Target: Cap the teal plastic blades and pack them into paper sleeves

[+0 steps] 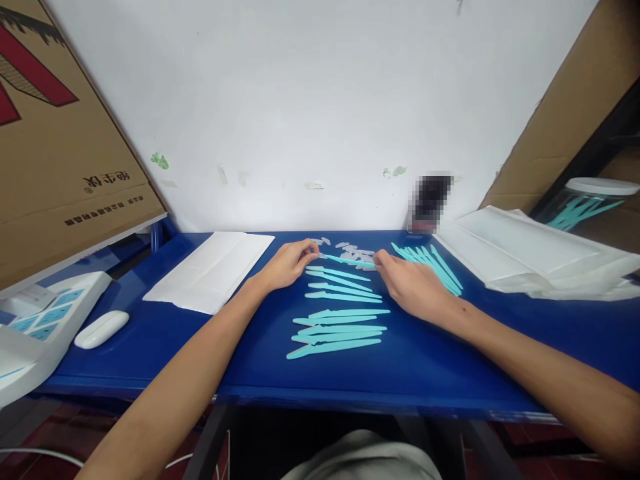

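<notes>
My left hand (289,264) and my right hand (407,283) hold the two ends of one teal plastic razor stick (349,261) just above the blue table (165,333). The left fingers pinch its pale capped tip, the right fingers pinch its handle end. Below it lie two rows of finished teal sticks (340,313), side by side. A loose pile of teal sticks (434,267) sits behind my right hand. Small clear caps (353,252) are scattered between the hands at the back.
A flat white bag (213,269) lies at the left, a stack of white bags (530,257) at the right. A white mouse (101,329) and a white tray (35,327) sit far left. Cardboard boxes (55,147) flank the table. A clear jar (585,203) holds more sticks.
</notes>
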### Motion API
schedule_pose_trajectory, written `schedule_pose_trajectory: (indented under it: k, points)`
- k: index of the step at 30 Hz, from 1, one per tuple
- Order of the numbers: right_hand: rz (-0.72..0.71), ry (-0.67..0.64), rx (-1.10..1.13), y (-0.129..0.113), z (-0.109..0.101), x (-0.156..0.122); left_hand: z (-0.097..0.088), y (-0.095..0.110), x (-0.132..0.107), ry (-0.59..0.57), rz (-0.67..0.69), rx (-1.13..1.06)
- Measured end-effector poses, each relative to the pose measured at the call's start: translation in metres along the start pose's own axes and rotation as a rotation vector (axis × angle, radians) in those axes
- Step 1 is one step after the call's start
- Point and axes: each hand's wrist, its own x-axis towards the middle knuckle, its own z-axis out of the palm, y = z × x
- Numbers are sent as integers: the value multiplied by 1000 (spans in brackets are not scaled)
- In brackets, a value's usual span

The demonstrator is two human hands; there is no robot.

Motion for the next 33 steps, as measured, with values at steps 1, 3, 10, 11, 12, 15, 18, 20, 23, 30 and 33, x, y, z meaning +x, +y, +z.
schedule_pose_trajectory:
  k: [1,3,10,11,12,15,18,20,23,30,33]
  points:
    - [0,2,3,0,0,0,0,0,0,-2,1,-3]
    - [0,6,8,0,-1,-1,0,-1,0,-9,-5,-12]
    - [-14,12,22,-1,1,0,2,0,1,-12,-9,-29]
    - [-25,16,25,-2,1,0,3,3,1,-15,3,-29]
    - [-38,20,25,-3,1,0,5,6,1,-19,18,-27]
    - [-64,32,25,-5,2,1,9,17,2,-40,59,-23]
    - [-79,58,46,-4,3,1,11,19,3,-30,41,-25]
    - [-109,73,60,-5,5,1,10,14,4,20,5,7]
    - [-162,72,69,-7,10,-1,6,0,4,108,-83,117]
    - [-389,82,157,-10,7,-7,6,-26,2,137,-269,179]
    - [-501,-49,195,-11,1,-10,11,-34,4,75,-163,247]
